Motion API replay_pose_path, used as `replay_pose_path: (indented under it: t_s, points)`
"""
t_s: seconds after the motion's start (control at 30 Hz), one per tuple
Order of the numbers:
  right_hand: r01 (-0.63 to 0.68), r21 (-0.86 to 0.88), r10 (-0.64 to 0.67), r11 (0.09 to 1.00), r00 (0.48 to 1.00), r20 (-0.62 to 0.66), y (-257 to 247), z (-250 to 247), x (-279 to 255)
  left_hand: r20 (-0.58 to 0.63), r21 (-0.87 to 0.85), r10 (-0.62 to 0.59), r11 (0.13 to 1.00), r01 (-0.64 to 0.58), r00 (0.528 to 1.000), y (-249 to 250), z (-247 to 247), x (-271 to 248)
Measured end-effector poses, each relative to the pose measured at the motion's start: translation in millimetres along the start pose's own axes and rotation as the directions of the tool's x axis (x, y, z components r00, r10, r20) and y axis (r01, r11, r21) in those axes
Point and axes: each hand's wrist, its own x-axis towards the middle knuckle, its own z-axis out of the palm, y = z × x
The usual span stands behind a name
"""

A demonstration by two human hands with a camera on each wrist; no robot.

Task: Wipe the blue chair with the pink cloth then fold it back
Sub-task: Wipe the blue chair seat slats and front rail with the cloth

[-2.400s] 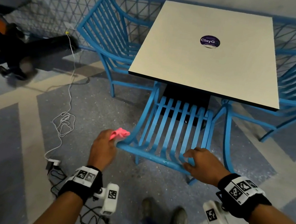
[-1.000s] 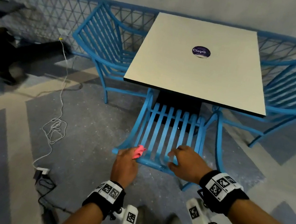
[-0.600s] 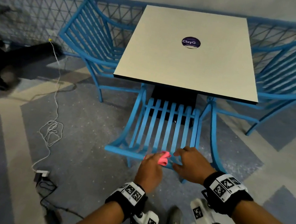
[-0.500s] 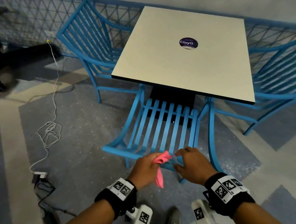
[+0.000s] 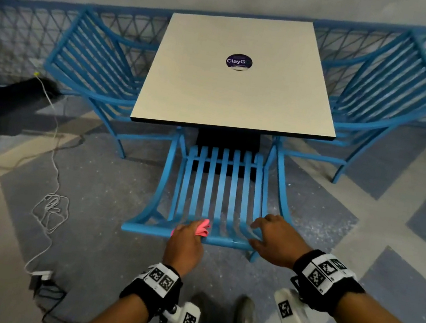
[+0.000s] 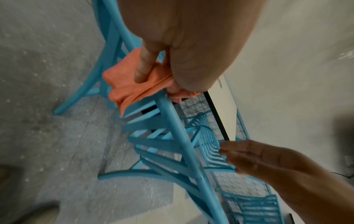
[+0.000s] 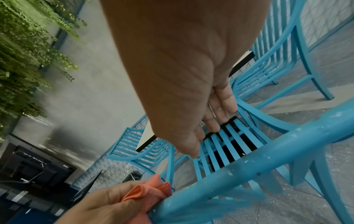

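Pink cloth (image 5: 202,228) sits bunched in your left hand (image 5: 184,246) against the blue chair (image 5: 219,190) rail. Your right hand (image 5: 276,241) rests relaxed, grasping nothing. The tabletop (image 5: 233,97) sticker (image 5: 239,62) reads "ClayG".

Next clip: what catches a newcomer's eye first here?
The pink cloth, bunched in the left hand against the top rail of the blue chair tucked under the table. The right hand rests on the same rail, further right.
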Motion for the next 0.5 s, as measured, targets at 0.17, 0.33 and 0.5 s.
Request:
replay_pose_path:
  t_s: [0.17,0.33,0.5]
  points:
    - [-0.041,-0.004,0.041,0.999,0.999,-0.005,20,-2,-5,0.048,0.03,0.055,0.998,-0.056,0.997,29,39,4]
    - [-0.063,0.036,0.063,0.997,0.998,0.003,36,0,-16,0.136,0.049,0.112,0.992,-0.119,0.984,57,67,2]
    - [-0.091,0.067,0.091,0.994,0.996,-0.009,55,1,-26,0.232,-0.047,0.189,0.982,-0.183,0.954,91,91,-7]
